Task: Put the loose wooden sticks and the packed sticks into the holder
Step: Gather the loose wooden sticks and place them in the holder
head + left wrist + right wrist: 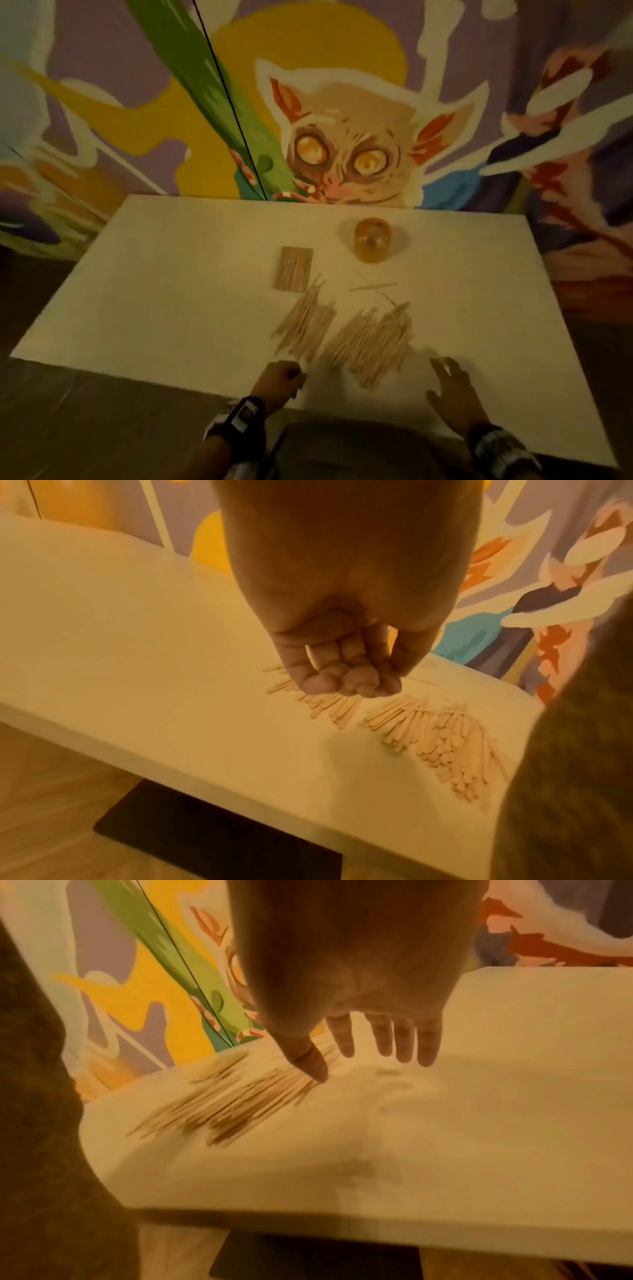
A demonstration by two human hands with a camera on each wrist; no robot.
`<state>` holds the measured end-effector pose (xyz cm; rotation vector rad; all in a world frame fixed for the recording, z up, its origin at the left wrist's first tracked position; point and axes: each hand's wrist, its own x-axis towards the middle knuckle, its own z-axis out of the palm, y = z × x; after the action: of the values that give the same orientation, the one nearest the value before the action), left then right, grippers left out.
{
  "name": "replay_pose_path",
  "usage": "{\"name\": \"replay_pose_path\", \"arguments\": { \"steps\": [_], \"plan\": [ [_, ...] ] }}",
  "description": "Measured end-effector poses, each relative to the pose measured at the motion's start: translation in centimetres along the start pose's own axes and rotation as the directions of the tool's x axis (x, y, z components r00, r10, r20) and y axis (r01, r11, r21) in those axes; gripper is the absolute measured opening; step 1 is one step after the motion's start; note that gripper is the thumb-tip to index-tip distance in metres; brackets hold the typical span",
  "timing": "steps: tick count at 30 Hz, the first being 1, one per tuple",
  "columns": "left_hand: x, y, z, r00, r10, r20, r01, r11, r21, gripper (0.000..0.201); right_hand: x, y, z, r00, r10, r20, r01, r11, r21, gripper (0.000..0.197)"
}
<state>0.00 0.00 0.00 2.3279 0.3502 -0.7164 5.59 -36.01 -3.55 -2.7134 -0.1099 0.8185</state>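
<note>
While the loose wooden sticks (346,334) and the packed sticks (293,269) lie on the white table (171,291), short of the amber holder (372,240), the left hand (279,380) hovers curled and empty, the right hand (452,387) splayed, so gathering seems about to begin.

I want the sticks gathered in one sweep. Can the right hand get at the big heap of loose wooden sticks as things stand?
Probably yes. The right hand is spread open above the white table, just beside the big heap of loose wooden sticks, with nothing between them. The left hand is curled at the smaller heap, out of the way.
</note>
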Motion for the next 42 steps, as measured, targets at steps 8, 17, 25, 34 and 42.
{"name": "replay_pose_path", "arguments": {
  "steps": [8,17,25,34,42],
  "plan": [
    [-1.3,1.8,1.8,0.993,-0.061,-0.102,0.054,0.996,-0.067,0.018,-0.1,0.8,0.4,0.989,-0.014,0.147,0.028,0.995,-0.099,0.083],
    [1.5,2.6,0.5,0.948,-0.157,-0.275,0.12,0.982,-0.147,0.005,3.2,-1.1,-2.6,0.96,0.019,0.279,0.008,0.996,-0.094,0.078],
    [9.5,2.8,-2.2,0.933,-0.233,-0.275,0.24,0.971,-0.008,0.044,3.4,-2.3,-4.4,0.978,0.068,0.195,-0.08,0.995,0.055,0.047],
    [15.3,2.7,-2.3,0.977,-0.124,-0.173,0.175,0.931,0.32,0.068,2.4,-4.5,-3.2,0.97,0.086,0.227,-0.14,0.961,0.238,0.015],
    [15.3,3.1,-0.5,0.997,0.07,-0.035,-0.054,0.939,0.338,0.034,4.1,-7.7,-3.0,0.95,0.035,0.311,-0.127,0.951,0.28,0.018]
  ]
}}
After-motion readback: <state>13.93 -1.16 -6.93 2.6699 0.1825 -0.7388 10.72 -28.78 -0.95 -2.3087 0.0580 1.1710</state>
